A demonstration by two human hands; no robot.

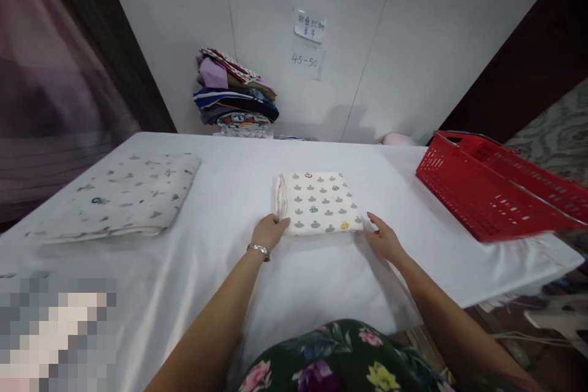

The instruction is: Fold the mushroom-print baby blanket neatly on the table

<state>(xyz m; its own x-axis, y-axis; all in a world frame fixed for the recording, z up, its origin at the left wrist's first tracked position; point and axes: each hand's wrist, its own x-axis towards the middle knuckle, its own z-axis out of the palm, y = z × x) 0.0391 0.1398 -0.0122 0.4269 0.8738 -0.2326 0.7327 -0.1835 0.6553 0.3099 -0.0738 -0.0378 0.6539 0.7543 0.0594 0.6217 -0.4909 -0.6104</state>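
Observation:
A folded cream cloth [324,203] with grey, green, red and yellow mushroom-like prints lies flat on the white-covered table [229,196]. Its layered edges face left. My left hand [270,231], with a silver bracelet at the wrist, grips the cloth's near left corner, thumb on top and fingers mostly hidden. Close beside the near right corner is my right hand [383,240], fingers apart and nothing held in it. Whether its fingertips touch the cloth is hard to make out.
Another folded white cloth [133,193] with grey prints lies at the left. A red plastic basket [487,190] stands on the right end. Behind the table, a stack of folded fabrics [236,95] rises against the wall. A pixelated patch covers the lower left.

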